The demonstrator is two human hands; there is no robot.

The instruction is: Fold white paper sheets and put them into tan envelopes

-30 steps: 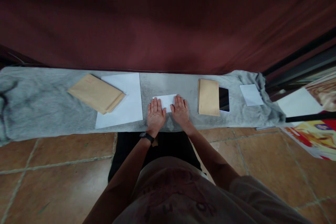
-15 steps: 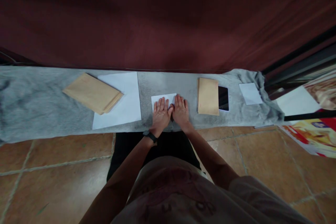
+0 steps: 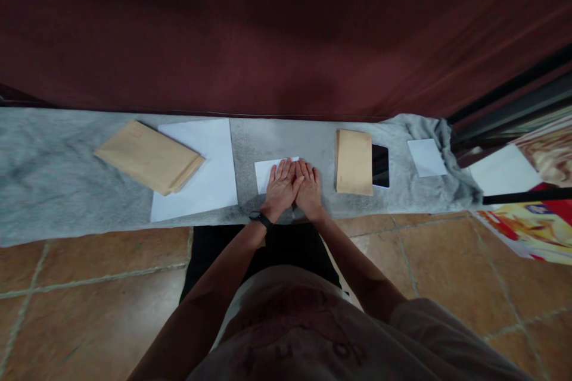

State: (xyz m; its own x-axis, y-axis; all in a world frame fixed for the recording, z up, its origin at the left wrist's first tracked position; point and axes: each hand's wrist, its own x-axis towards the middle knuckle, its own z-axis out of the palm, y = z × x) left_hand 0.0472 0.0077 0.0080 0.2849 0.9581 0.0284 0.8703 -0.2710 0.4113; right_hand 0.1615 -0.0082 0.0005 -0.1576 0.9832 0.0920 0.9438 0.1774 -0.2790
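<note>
A small folded white paper [image 3: 263, 174] lies on the grey cloth [image 3: 58, 190], mostly covered by my hands. My left hand [image 3: 280, 189], with a black band at the wrist, lies flat on it with fingers stretched out. My right hand [image 3: 308, 189] lies flat beside it, fingers out, the two hands touching along their inner edges. Neither hand grips anything.
Left of my hands lie a large white sheet [image 3: 199, 169] and a stack of tan envelopes [image 3: 149, 156]. To the right are another tan envelope stack [image 3: 354, 162], a dark phone [image 3: 381, 165] and a small white paper [image 3: 426, 157]. A dark red curtain [image 3: 268, 30] hangs behind; tiled floor lies below.
My left hand has slid right across the white paper until it meets my right hand. The right hand has stayed almost still.
</note>
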